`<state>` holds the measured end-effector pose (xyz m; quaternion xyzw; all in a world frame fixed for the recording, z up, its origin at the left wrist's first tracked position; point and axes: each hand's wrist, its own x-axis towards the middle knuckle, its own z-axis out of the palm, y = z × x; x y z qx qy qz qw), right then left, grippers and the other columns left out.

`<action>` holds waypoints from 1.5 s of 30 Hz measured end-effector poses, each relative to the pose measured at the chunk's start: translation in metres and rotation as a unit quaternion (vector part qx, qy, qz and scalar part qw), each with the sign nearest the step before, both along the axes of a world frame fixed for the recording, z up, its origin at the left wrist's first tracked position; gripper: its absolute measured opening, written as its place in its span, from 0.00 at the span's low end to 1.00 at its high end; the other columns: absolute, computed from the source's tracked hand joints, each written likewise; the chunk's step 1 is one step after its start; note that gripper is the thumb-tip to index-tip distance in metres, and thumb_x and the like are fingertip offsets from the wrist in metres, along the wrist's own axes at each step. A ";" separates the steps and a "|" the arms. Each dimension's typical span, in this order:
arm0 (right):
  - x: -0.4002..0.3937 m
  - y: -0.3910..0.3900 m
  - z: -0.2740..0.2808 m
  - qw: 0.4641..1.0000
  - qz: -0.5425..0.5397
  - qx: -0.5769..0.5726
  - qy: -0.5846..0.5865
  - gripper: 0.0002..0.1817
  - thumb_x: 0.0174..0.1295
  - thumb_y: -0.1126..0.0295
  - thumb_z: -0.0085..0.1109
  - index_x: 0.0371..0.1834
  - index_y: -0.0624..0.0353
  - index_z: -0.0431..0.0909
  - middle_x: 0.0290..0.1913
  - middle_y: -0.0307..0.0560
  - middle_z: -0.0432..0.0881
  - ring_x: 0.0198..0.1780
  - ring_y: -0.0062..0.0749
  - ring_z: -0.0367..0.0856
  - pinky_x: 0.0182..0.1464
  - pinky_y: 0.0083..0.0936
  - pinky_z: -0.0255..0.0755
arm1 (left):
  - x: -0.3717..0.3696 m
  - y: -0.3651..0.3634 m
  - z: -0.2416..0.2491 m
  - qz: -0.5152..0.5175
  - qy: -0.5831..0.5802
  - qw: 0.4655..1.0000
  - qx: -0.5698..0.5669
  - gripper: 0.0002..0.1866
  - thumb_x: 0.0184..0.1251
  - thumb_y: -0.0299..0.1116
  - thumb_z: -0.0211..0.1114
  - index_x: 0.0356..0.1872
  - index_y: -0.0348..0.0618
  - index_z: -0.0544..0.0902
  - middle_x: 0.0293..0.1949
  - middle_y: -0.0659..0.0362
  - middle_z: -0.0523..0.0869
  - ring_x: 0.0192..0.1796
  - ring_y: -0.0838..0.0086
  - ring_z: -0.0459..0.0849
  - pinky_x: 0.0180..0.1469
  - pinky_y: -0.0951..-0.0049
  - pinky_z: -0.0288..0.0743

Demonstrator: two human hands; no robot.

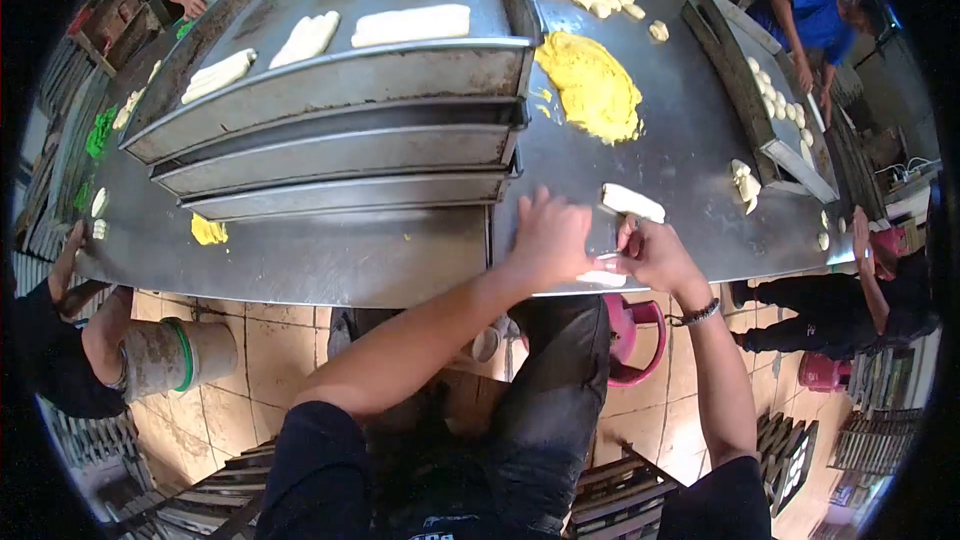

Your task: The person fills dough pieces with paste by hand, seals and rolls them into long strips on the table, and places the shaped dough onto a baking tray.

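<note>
Head view, dough piece [602,278] lying left-to-right, left hand [552,236], right hand [657,255] at it, grips unclear

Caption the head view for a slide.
Left hand and right hand at dough on a table, with stacked trays and yellow paste beyond.

Ahead and left of the left hand [548,237], the stacked trays [340,90] wall off the table [690,110], leaving a passable strip along its near edge. A dough roll [632,202] lies just beyond the right hand [658,258]; past it, bare metal opens between the yellow mass [595,85] and the long tray [800,175].
</note>
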<state>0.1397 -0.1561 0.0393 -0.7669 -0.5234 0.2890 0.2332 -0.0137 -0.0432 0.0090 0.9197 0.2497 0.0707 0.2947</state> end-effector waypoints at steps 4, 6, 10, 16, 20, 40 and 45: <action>0.004 -0.006 -0.005 0.999 -0.012 0.028 -0.014 0.18 0.42 0.70 0.74 0.27 0.60 0.70 0.20 0.35 0.69 0.23 0.17 0.65 0.25 0.20 0.63 | -0.011 0.019 -0.013 -0.007 -0.121 0.993 0.010 0.19 0.36 0.45 0.76 0.22 0.48 0.75 0.33 0.56 0.75 0.45 0.58 0.69 0.44 0.58 0.59; 0.010 -0.003 -0.001 1.000 0.016 0.014 0.011 0.16 0.42 0.72 0.73 0.28 0.60 0.71 0.21 0.38 0.72 0.23 0.19 0.69 0.27 0.21 0.67 | -0.008 0.028 -0.017 -0.035 -0.121 0.992 -0.032 0.22 0.35 0.49 0.76 0.22 0.49 0.72 0.30 0.59 0.74 0.43 0.59 0.69 0.44 0.60 0.57; 0.015 0.003 -0.001 0.996 0.031 0.000 0.084 0.17 0.42 0.70 0.73 0.28 0.59 0.72 0.22 0.39 0.73 0.24 0.20 0.70 0.27 0.20 0.67 | -0.006 0.033 -0.006 -0.055 -0.065 0.996 -0.032 0.23 0.35 0.50 0.76 0.23 0.50 0.73 0.30 0.59 0.76 0.46 0.57 0.71 0.49 0.59 0.58; 0.001 0.001 0.002 1.000 0.013 0.017 -0.008 0.17 0.42 0.72 0.72 0.26 0.60 0.69 0.19 0.41 0.71 0.22 0.22 0.70 0.27 0.23 0.66 | -0.013 0.042 -0.016 -0.105 -0.137 0.984 -0.043 0.21 0.41 0.49 0.73 0.25 0.49 0.71 0.30 0.58 0.76 0.43 0.59 0.73 0.47 0.61 0.60; 0.008 -0.004 -0.003 1.000 0.011 0.013 -0.007 0.16 0.45 0.73 0.71 0.27 0.60 0.69 0.20 0.37 0.69 0.23 0.18 0.66 0.26 0.21 0.63 | -0.020 0.039 -0.016 -0.082 -0.191 0.977 0.044 0.21 0.43 0.49 0.72 0.25 0.48 0.71 0.28 0.58 0.76 0.39 0.60 0.73 0.44 0.61 0.61; 0.014 -0.001 0.000 0.998 0.010 -0.011 0.065 0.13 0.49 0.71 0.71 0.30 0.60 0.72 0.22 0.34 0.71 0.24 0.15 0.65 0.28 0.16 0.64 | -0.017 0.049 -0.029 -0.111 -0.307 0.939 -0.111 0.16 0.44 0.37 0.73 0.20 0.46 0.72 0.14 0.62 0.70 0.19 0.69 0.69 0.32 0.67 0.63; 0.010 -0.004 -0.008 0.999 -0.034 -0.003 -0.029 0.12 0.49 0.75 0.69 0.25 0.61 0.71 0.17 0.33 0.69 0.22 0.14 0.65 0.26 0.17 0.63 | -0.017 0.047 -0.035 -0.127 -0.309 0.937 -0.099 0.17 0.41 0.39 0.75 0.23 0.46 0.73 0.17 0.61 0.71 0.23 0.67 0.71 0.31 0.67 0.62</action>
